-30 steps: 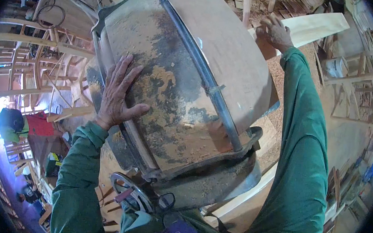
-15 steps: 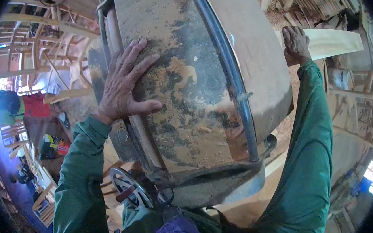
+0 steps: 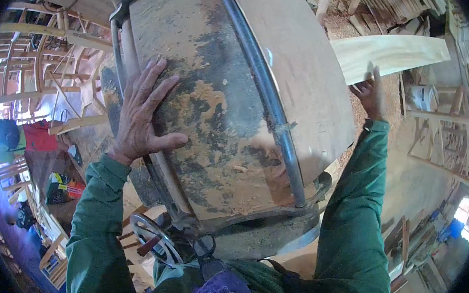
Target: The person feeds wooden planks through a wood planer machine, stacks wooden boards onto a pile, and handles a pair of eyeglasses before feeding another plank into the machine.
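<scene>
Broad, sawdust-coated, dark machine bed fills mid-scene, person's body at its near end. Long black metal bar crosses it, far to near. Flat, pale wooden board juts out past its far right edge. Left hand spread on the bed's left side, clasping nothing. Right hand at board's near edge, fingers partly extended; grip, cannot tell.

Right window blown out; left edge glaring; fisheye-bent, dark corners
</scene>
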A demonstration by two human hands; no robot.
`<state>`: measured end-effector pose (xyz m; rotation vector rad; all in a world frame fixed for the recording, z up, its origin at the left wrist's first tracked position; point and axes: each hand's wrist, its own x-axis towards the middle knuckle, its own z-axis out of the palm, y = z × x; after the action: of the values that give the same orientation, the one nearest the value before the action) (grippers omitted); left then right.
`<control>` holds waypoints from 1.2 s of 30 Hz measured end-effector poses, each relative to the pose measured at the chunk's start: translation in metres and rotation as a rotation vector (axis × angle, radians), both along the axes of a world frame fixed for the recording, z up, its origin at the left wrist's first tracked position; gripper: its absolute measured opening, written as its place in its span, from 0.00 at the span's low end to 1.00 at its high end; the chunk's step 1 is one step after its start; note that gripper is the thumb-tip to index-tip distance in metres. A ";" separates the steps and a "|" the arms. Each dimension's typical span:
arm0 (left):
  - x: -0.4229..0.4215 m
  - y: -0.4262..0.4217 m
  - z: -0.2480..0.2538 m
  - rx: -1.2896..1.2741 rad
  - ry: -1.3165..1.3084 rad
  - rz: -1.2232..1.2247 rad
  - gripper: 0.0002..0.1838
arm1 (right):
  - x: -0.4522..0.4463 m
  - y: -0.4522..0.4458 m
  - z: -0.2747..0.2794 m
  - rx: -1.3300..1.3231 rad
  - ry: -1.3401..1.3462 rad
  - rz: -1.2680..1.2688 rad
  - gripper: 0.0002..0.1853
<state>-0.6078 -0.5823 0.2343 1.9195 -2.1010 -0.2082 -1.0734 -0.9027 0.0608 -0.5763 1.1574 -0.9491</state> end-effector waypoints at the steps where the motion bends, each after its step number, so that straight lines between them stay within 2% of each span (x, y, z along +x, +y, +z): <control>1: 0.000 -0.001 0.000 0.000 0.001 -0.010 0.55 | 0.013 0.003 -0.003 -0.052 0.003 -0.061 0.32; 3: 0.000 -0.002 0.001 0.000 0.002 -0.023 0.55 | 0.044 -0.005 -0.011 -0.158 0.005 -0.173 0.32; 5: -0.003 -0.002 0.001 0.013 -0.018 -0.016 0.55 | 0.045 -0.011 -0.032 -0.429 0.364 -0.256 0.30; 7: -0.002 -0.001 0.000 0.025 -0.030 -0.005 0.55 | 0.050 -0.021 -0.039 -0.468 0.454 -0.278 0.25; 10: 0.000 -0.002 0.001 0.051 -0.047 -0.019 0.57 | 0.063 -0.025 -0.028 -0.289 0.306 -0.435 0.26; 14: -0.001 -0.001 -0.001 0.054 -0.099 -0.048 0.58 | 0.044 -0.044 -0.042 -0.365 0.450 -0.389 0.29; 16: 0.000 0.000 -0.003 0.052 -0.096 -0.049 0.57 | 0.044 -0.048 -0.035 -0.288 0.412 -0.420 0.29; 18: -0.001 0.000 -0.004 0.063 -0.069 -0.045 0.57 | 0.017 -0.060 -0.084 -0.685 0.599 -0.370 0.28; 23: 0.001 -0.002 -0.008 0.036 -0.022 -0.047 0.56 | 0.015 -0.056 -0.069 -0.651 0.576 -0.361 0.30; 25: -0.001 -0.004 -0.007 0.046 -0.051 -0.016 0.57 | 0.029 -0.059 -0.055 -0.536 0.430 -0.437 0.30; 27: -0.001 -0.004 -0.009 0.045 -0.063 0.006 0.58 | 0.039 -0.068 -0.048 -0.395 0.174 -0.542 0.29; 29: -0.001 -0.002 -0.012 0.046 -0.053 0.023 0.59 | 0.027 -0.097 -0.058 -0.468 0.414 -0.321 0.31; 31: -0.001 0.001 -0.008 0.078 -0.074 0.035 0.60 | 0.012 -0.150 -0.091 -0.684 1.138 0.006 0.33; 32: -0.002 0.000 -0.006 0.092 -0.086 0.035 0.61 | 0.004 -0.178 -0.108 -0.810 1.475 0.088 0.34; 34: 0.000 0.000 -0.004 0.066 -0.091 0.030 0.61 | 0.020 -0.201 -0.101 -0.602 1.266 0.040 0.34; 36: 0.003 -0.001 -0.008 0.071 -0.083 0.016 0.61 | 0.022 -0.194 -0.090 -0.740 1.342 0.108 0.32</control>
<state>-0.6049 -0.5829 0.2262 2.0178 -2.1574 -0.2058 -1.0516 -1.0970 -0.0289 -2.0514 1.8711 -0.8433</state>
